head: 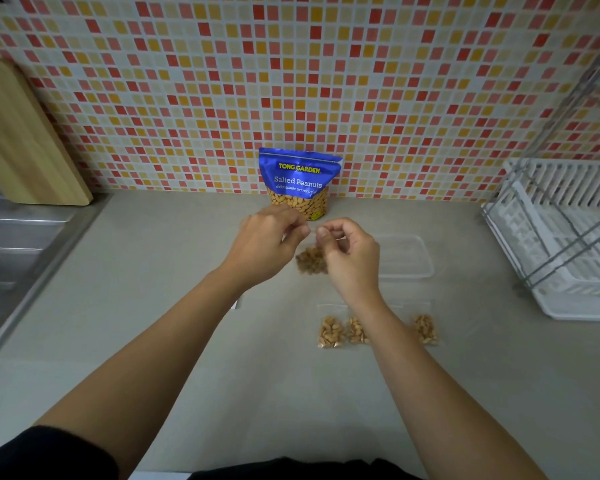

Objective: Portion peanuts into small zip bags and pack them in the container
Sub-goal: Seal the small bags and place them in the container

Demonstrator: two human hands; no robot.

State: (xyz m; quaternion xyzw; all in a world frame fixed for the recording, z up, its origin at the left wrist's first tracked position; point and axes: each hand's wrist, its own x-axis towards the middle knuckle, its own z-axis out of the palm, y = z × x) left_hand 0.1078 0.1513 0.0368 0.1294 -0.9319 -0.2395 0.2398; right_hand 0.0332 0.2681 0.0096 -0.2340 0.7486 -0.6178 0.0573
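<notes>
Pinching the top of a peanut-filled zip bag [311,260] between left hand [267,244] and right hand [351,256] above the surface [291,393], seemingly sealing it, three filled bags [330,332] lying nearer, container [411,258] alongside awaiting packing.

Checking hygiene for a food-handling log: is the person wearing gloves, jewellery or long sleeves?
No gloves: the left hand and right hand are bare, with no ring, watch or bracelet visible. Both forearms are uncovered. A black sleeve covers the left upper arm; the right arm shows no sleeve in frame.
</notes>
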